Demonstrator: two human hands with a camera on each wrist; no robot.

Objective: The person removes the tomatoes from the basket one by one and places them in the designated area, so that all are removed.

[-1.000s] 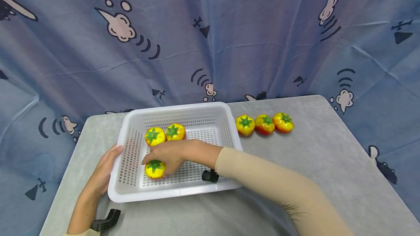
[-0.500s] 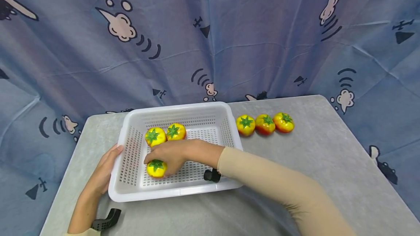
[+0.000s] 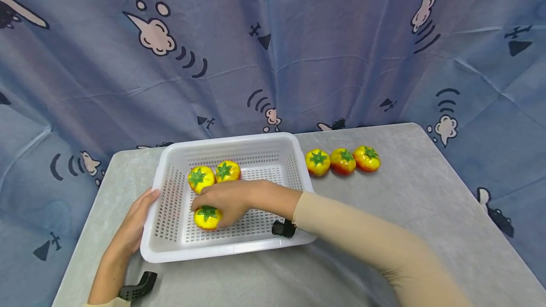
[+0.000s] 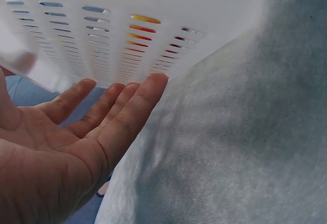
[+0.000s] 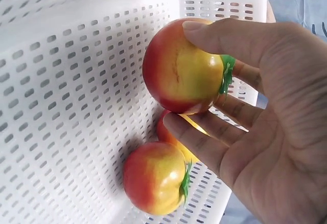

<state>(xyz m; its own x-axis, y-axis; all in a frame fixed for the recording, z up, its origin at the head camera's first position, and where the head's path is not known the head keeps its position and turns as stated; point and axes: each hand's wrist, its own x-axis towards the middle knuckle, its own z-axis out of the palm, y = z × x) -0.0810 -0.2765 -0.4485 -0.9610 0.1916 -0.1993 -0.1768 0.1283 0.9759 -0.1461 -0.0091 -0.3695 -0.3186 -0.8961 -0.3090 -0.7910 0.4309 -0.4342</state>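
In the white perforated basket (image 3: 233,249) my right hand (image 3: 226,201) grips a yellow-and-red tomato (image 3: 207,219) with a green leafy top. The right wrist view shows the thumb on one side of that tomato (image 5: 179,65) and the fingers on the other. Beyond the hand, two similar tomatoes sit side by side in the basket, a left one (image 3: 201,178) and a right one (image 3: 228,171). At the basket's left side my left hand (image 3: 135,221) touches the outer wall near the rim. Its fingers (image 4: 134,112) are extended in the left wrist view.
Outside the basket's right end, three more tomatoes stand in a row: near (image 3: 317,162), middle (image 3: 343,161) and far (image 3: 367,158). All rest on a grey table (image 3: 426,212). A blue patterned curtain (image 3: 239,60) hangs behind the table's back edge.
My right hand has shifted slightly to the right with the gripped tomato. The left hand, the basket and the other tomatoes stay in place.
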